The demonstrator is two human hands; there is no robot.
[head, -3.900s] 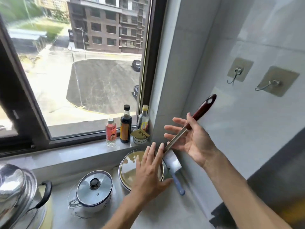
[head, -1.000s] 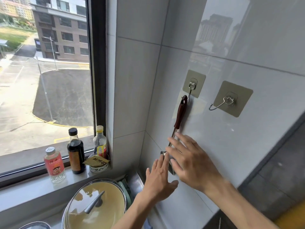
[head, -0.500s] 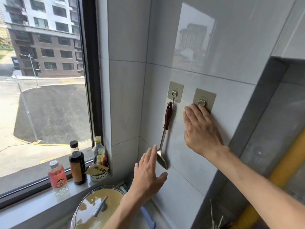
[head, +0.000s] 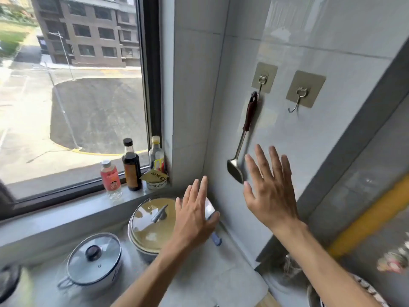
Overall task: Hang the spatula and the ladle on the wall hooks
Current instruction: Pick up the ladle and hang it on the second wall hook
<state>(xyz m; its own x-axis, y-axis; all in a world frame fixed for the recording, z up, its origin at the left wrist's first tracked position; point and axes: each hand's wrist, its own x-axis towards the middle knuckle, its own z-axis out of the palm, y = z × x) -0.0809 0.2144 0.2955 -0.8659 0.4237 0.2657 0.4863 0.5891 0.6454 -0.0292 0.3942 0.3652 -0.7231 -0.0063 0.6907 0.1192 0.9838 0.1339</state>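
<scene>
The spatula (head: 245, 131), steel with a dark red handle, hangs from the left wall hook (head: 262, 82) against the grey tiles. The right wall hook (head: 299, 96) carries nothing. My right hand (head: 269, 189) is spread flat in front of the wall, just right of and below the spatula's blade, holding nothing. My left hand (head: 194, 214) hovers open over a blue-handled utensil (head: 213, 227) lying in the counter corner beside the yellow pot; most of that utensil is hidden under the hand. I cannot tell whether it is the ladle.
A yellow pot with a glass lid (head: 152, 220) and a smaller white lidded pot (head: 95, 261) stand on the counter. Three bottles (head: 131, 167) and a small bowl (head: 156, 180) line the window sill. A dark cabinet edge (head: 345, 151) runs down the right.
My right hand has dropped from the right hook to below the spatula. My left hand has lowered toward the counter corner. The view has tilted down.
</scene>
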